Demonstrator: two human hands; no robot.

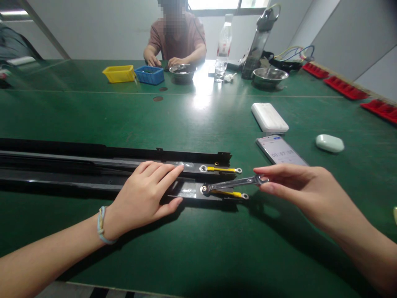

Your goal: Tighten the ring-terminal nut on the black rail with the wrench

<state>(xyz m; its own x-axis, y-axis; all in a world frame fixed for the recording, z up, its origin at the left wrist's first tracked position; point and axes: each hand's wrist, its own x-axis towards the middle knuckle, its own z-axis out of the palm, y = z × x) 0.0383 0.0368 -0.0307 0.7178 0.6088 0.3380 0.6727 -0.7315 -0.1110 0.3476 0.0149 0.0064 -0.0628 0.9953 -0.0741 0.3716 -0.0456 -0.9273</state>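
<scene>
Two long black metal rails [87, 171] lie side by side, running in from the left edge. My left hand [141, 194] rests across them with fingers stretched out and thumb apart, near their right ends. A combination wrench [232, 183] is pinched at its open end between the thumb and fingers of my right hand [305, 186]. Its ring end sits around a fastener [204, 188] on the nearer rail. Under the wrench runs a yellow wire [235, 194] with a ring terminal. A second yellow wire [221, 169] is attached to the farther rail.
Right of the rails lie a phone [281, 150], a white block-shaped device [269, 117] and a pale case [329, 143]. Farther back stand a yellow bin [119, 74], a blue bin [149, 75], metal bowls [269, 78] and bottles [223, 49]. Another person [178, 41] sits opposite.
</scene>
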